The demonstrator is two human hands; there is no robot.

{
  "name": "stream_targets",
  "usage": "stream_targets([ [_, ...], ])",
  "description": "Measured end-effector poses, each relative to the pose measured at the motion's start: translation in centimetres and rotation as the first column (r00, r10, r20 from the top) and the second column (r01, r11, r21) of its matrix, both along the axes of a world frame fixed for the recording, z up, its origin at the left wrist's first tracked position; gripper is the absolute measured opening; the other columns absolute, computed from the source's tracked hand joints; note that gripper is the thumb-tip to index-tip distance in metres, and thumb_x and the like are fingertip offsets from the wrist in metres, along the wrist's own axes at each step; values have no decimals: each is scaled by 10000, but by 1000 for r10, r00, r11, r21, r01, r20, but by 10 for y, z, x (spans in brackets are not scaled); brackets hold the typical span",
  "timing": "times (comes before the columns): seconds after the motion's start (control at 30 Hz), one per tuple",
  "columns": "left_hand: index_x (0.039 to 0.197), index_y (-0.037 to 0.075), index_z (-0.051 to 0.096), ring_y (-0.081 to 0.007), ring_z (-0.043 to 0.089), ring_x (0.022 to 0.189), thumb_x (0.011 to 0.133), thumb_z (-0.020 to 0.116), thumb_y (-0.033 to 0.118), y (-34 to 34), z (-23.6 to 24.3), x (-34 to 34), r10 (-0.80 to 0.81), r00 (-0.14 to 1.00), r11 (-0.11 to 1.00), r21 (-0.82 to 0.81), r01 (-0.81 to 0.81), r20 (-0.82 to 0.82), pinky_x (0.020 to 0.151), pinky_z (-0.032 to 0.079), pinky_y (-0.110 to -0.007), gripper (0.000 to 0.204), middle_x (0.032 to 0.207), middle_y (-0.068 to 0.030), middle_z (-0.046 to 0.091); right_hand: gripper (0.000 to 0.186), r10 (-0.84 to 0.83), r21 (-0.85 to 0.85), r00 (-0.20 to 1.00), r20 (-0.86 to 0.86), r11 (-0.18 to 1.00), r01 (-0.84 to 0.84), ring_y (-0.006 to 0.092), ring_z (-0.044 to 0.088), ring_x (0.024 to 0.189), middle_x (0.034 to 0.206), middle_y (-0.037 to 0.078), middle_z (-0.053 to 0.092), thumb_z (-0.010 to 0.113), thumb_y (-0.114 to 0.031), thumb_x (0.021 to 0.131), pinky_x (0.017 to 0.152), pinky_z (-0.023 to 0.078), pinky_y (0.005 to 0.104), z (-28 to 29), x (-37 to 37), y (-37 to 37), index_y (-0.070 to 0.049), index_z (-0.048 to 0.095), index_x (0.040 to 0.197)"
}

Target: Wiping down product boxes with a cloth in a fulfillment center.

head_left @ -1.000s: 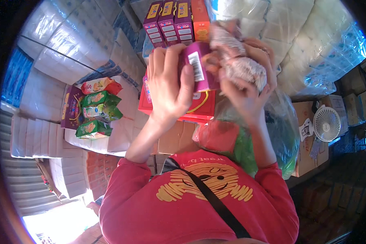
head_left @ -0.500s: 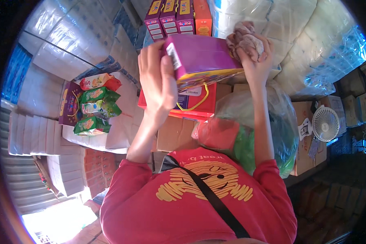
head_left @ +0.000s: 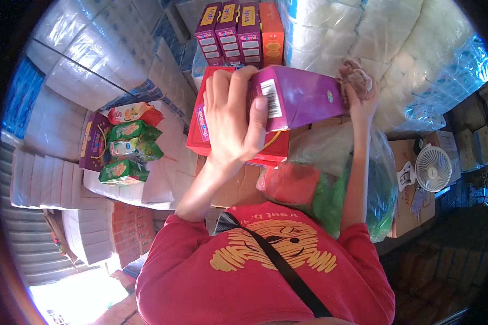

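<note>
Held up in front of me is a purple cardboard box (head_left: pixel 312 97) with a barcode on its near end. My left hand (head_left: pixel 230 116) grips that left end, thumb on one side and fingers over the other. A crumpled brownish-pink cloth (head_left: pixel 358 81) is bunched in my right hand (head_left: pixel 361 103), pressed to the box's right end. Beneath the purple box lies a red box (head_left: pixel 200 145) with a yellow cord handle, partly hidden by my left hand and the purple box.
Several purple boxes (head_left: pixel 229 38) and an orange box (head_left: pixel 272 35) stand at the back. Green packets (head_left: pixel 127 149) lie on the left beside another purple box (head_left: pixel 95 141). A clear plastic bag (head_left: pixel 382 184) and a white fan (head_left: pixel 432 169) are at right; wrapped bales (head_left: pixel 331 43) rise behind.
The purple box has moved right and a little nearer, turning so its barcode end shows more. Both hands moved with it, the cloth now at its far right end.
</note>
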State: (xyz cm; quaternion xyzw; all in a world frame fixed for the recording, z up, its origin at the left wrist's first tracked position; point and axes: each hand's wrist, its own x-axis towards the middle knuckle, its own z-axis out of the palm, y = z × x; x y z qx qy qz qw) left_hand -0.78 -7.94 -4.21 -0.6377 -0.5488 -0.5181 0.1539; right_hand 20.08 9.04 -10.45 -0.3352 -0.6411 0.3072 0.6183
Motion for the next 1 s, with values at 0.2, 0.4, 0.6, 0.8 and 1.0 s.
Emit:
stream_targets([
  [0.2, 1087, 48, 541, -297, 456, 805, 828, 532, 327, 6, 9, 16, 64, 998, 997, -46, -65, -27, 716, 353, -407, 381, 860, -125, 455, 449, -34, 42, 999, -8, 999, 34, 224, 552, 1034, 991, 91, 536, 706, 16, 671, 851, 466, 312, 6, -8, -12, -23, 573, 1098],
  [0.4, 1060, 48, 558, -285, 456, 776, 782, 573, 342, 8, 13, 26, 69, 993, 997, -34, -72, -96, 693, 356, -392, 405, 834, -117, 446, 512, -37, 536, 992, 117, 844, -32, 297, 534, 1000, 1058, 145, 548, 728, -119, 564, 855, 445, 380, 79, -27, -97, -21, 588, 1046],
  [0.6, 1064, 14, 548, -329, 465, 810, 764, 544, 314, -4, 5, 4, -48, 998, 999, -22, 47, -28, 741, 363, -419, 424, 867, -153, 466, 494, -179, 229, 977, 118, 962, 148, 270, 539, 984, 1050, 131, 508, 725, -60, 590, 832, 450, 356, 9, -4, -37, -11, 582, 1060],
  [0.8, 1038, -60, 522, -273, 467, 828, 905, 313, 473, -14, -10, -6, -13, 999, 1000, -11, 14, 47, 753, 366, -360, 587, 893, -163, 486, 436, -181, 183, 980, 83, 969, 164, 261, 541, 948, 1014, 122, 514, 723, -47, 642, 819, 441, 330, -14, 3, -18, -16, 588, 1056],
  [1.0, 1039, -9, 555, -337, 457, 795, 785, 487, 457, -16, -14, -3, -29, 993, 999, 30, 33, -117, 708, 371, -427, 536, 881, -178, 476, 557, 18, 720, 989, 147, 684, -119, 286, 552, 946, 985, 102, 608, 800, -344, 580, 776, 451, 372, 79, -47, -110, -60, 637, 1031],
])
